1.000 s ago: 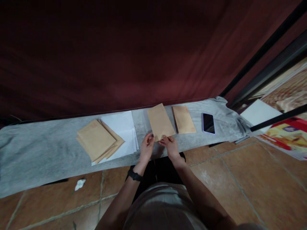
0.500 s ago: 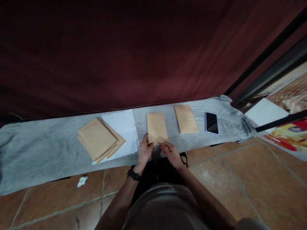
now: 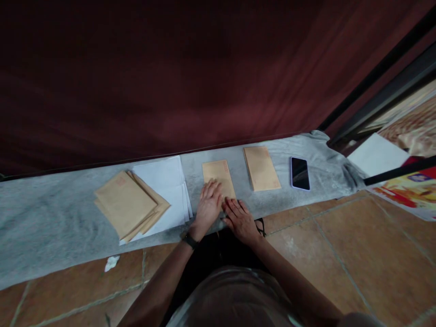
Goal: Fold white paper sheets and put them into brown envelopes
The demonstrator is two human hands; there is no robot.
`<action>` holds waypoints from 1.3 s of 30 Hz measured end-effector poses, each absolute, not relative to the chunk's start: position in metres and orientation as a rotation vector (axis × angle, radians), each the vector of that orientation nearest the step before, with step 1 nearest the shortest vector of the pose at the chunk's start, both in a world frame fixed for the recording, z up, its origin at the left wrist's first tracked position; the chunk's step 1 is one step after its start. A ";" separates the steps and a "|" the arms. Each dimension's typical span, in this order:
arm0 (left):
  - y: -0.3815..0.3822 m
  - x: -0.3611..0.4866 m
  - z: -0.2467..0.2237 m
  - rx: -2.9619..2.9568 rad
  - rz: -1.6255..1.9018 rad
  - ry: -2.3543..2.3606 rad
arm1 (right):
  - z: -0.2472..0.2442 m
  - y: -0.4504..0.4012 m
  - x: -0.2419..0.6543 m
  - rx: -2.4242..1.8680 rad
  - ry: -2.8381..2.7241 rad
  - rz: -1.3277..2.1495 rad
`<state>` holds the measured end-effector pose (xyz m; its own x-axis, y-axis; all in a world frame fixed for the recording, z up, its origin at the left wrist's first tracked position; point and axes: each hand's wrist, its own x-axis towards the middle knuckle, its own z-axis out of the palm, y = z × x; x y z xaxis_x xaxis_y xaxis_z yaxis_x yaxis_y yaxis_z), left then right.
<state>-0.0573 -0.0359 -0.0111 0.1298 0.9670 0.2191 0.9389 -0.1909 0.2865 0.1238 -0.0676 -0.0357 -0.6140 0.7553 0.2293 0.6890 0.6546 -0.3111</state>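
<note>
A brown paper envelope (image 3: 217,170) with faint red print lies in front of me on the grey cloth. My left hand (image 3: 209,204) rests palm down over its lower left part, fingers stretched out. At the lower right edge of the same envelope, my right hand (image 3: 239,220) lies flat with its fingers extended. Both hands cover the near end of the envelope. To the right sits a neat stack of brown envelopes (image 3: 262,168). A looser pile of brown envelopes (image 3: 126,204) lies to the left, partly over white paper sheets (image 3: 166,181).
A phone (image 3: 300,173) lies right of the stack on the grey cloth-covered bench (image 3: 51,218). Behind the bench hangs a dark red curtain (image 3: 177,91). A white sheet (image 3: 378,154) and a colourful printed box (image 3: 412,190) are at the far right. A crumpled white scrap (image 3: 111,263) lies on the tiled floor.
My hands have gone from pinching the envelope's near edge to lying flat, the left one further up over its surface. The view has shifted slightly.
</note>
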 end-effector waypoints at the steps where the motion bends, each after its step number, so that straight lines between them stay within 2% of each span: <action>1: -0.022 -0.056 -0.014 2.356 0.498 1.876 | -0.035 -0.068 0.124 -1.145 -2.534 0.286; 6: 0.042 -0.052 -0.027 2.398 0.322 1.824 | -0.031 -0.068 0.124 -1.160 -2.488 0.363; 14: 0.094 -0.056 -0.031 2.400 0.342 1.724 | -0.028 -0.067 0.124 -1.167 -2.457 0.468; 39: -0.032 -0.053 -0.034 2.560 0.303 1.345 | -0.034 -0.072 0.120 -1.268 -2.044 0.609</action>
<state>-0.0527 -0.0318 -0.0337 0.5565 0.8276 0.0736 0.7794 -0.5507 0.2988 0.1195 -0.0716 -0.0345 -0.3222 0.9040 0.2811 0.6026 0.4249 -0.6756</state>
